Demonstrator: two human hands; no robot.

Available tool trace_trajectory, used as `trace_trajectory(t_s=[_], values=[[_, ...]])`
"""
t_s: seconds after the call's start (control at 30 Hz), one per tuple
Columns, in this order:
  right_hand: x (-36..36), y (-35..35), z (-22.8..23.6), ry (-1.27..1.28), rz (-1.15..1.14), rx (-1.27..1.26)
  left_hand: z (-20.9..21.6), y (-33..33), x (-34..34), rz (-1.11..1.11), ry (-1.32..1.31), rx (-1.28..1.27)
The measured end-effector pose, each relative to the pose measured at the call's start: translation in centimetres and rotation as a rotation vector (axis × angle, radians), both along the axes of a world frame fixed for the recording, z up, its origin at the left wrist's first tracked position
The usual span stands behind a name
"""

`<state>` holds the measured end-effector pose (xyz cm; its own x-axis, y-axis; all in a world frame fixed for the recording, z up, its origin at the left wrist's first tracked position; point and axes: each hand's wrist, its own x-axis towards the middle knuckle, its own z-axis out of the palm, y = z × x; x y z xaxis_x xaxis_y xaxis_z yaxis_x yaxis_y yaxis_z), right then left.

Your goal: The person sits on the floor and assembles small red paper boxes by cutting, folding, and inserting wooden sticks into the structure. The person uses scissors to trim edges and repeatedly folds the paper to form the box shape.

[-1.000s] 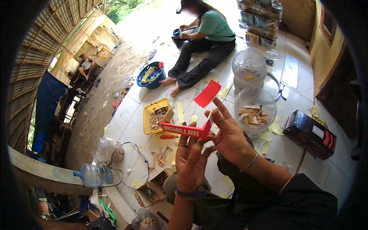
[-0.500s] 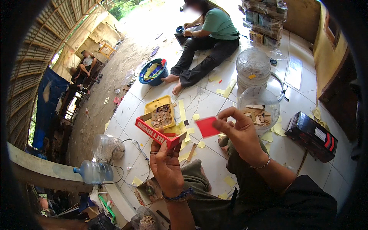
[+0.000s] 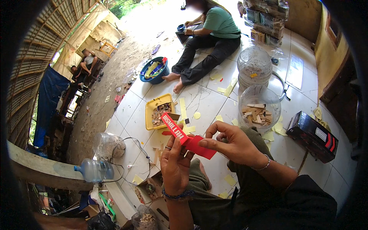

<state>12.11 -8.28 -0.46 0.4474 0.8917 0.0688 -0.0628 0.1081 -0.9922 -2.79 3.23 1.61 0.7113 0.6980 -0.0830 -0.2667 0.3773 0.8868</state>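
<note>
In my left hand (image 3: 175, 170), raised in front of me, is a narrow red strip with white lettering (image 3: 172, 125), pinched between thumb and fingers; a brown flap sticks out beside it. My right hand (image 3: 235, 143) pinches a flat red square piece (image 3: 201, 148) by its edge. The square lies right against the near end of the strip; whether they are joined I cannot tell. Beyond my left hand sits a yellow tray (image 3: 148, 119) holding small wooden bits (image 3: 159, 112). A see-through tub (image 3: 276, 115) of wooden slats (image 3: 257, 114) stands beyond my right hand.
Yellow scraps (image 3: 183, 109) litter the white tiles. A black box (image 3: 312, 137) lies at the right, a plastic bottle (image 3: 94, 170) at the left. Ahead, another person in a green shirt (image 3: 220, 25) sits by a blue bucket (image 3: 155, 78).
Both hands have come together. My left hand moved right, tilting the lettered strip, and my right hand brought the red square down and against it.
</note>
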Motion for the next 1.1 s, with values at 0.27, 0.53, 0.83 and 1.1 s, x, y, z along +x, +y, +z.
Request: trace_trajectory(t_s=[0.27, 0.53, 0.83, 1.1], values=[[-0.04, 0.06, 0.0, -0.017, -0.017, 0.005, -0.08, 0.09, -0.11, -0.067, 0.005, 0.016], [0.02, 0.16, 0.03, -0.035, -0.006, 0.007, -0.25, 0.21, -0.39, -0.128, -0.077, 0.0], [0.13, 0.05, 0.08, -0.028, -0.011, -0.015, 0.32, -0.12, -0.11, -0.122, -0.003, -0.026], [0.17, 0.13, -0.38, -0.03, -0.024, -0.037, 0.05, 0.1, -0.12, -0.157, 0.004, -0.022]])
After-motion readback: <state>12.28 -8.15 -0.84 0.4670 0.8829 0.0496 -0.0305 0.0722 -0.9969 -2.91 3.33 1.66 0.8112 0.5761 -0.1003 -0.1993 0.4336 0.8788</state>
